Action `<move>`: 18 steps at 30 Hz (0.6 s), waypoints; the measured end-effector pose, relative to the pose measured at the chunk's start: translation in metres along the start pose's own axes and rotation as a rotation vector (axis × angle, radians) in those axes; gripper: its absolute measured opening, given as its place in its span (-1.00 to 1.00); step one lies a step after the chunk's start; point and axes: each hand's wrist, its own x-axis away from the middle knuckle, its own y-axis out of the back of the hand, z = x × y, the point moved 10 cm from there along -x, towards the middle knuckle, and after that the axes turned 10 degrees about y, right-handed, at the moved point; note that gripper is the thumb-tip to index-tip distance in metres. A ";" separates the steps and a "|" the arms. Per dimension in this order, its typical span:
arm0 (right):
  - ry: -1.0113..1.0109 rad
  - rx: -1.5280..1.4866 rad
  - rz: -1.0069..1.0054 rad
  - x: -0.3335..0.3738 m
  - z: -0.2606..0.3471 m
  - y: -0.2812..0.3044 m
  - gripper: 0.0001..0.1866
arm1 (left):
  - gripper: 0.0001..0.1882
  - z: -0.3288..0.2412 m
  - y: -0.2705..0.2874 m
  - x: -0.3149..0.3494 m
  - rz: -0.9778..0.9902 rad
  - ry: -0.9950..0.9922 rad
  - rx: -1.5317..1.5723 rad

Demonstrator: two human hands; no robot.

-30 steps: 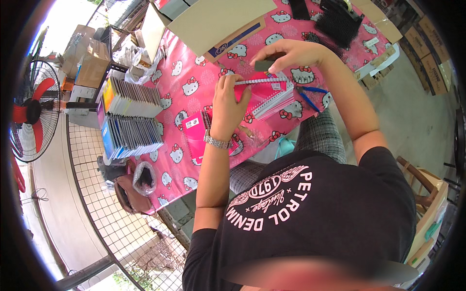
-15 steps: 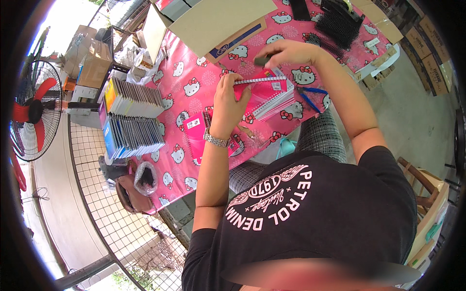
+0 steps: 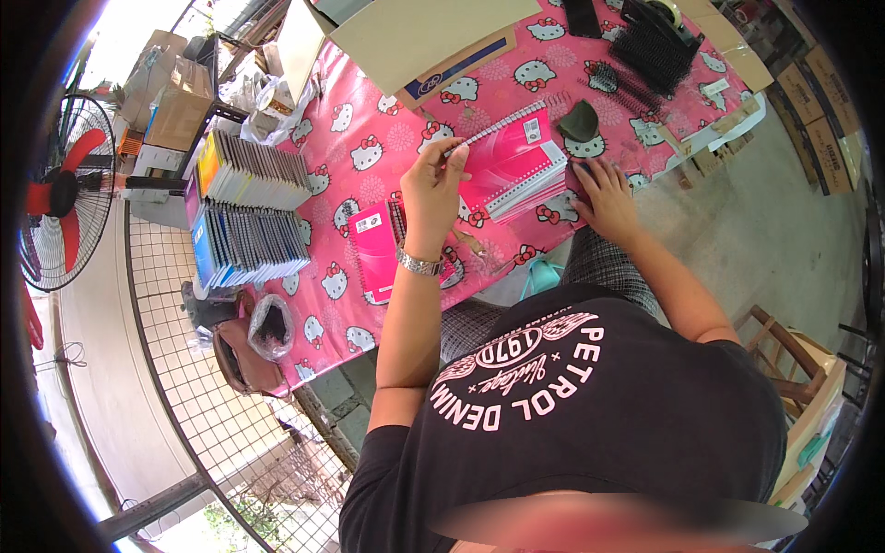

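Observation:
A pink spiral notebook lies on the table, its wire coil along the far edge and loose coil sticking out past its right end. My left hand pinches the left end of that coil between thumb and fingers. Below the cover shows a stack of white punched pages. My right hand rests just right of the pages, fingers spread over the spot of the blue-handled pliers, which it mostly hides. Beyond it lies a dark green curved piece, of a kind I cannot make out.
Another pink notebook lies by my left wrist. Stacked spiral notebooks line the table's left side, near a fan. A cardboard box stands at the far side. Black wire coils lie at the far right.
My right hand has set down the dark green piece and moved nearer, over the pliers. The left hand stays at the coil's left end; the notebook's cover now lies flatter.

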 end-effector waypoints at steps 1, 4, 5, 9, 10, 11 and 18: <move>-0.017 0.003 0.004 0.005 -0.006 -0.004 -0.26 | -0.73 0.000 -0.002 0.001 -0.001 0.006 -0.011; -0.108 -0.107 0.000 0.011 -0.030 -0.010 -0.32 | -0.75 -0.004 0.000 0.001 -0.115 -0.096 0.055; -0.178 -0.228 -0.015 0.008 -0.041 -0.008 -0.35 | -0.75 -0.009 -0.002 0.002 -0.119 -0.130 0.018; -0.169 -0.449 -0.507 -0.019 -0.001 0.093 -0.41 | -0.75 -0.012 0.000 0.000 -0.122 -0.144 0.006; -0.071 -0.463 -0.514 -0.030 0.023 0.117 -0.41 | -0.75 -0.004 -0.001 -0.002 -0.104 -0.115 0.039; 0.022 -0.474 -0.523 -0.041 0.048 0.139 -0.41 | -0.75 0.003 0.000 -0.004 -0.102 -0.077 0.023; 0.288 -0.625 -0.414 -0.089 0.128 0.146 -0.38 | -0.83 -0.004 0.002 0.002 -0.186 -0.254 -0.034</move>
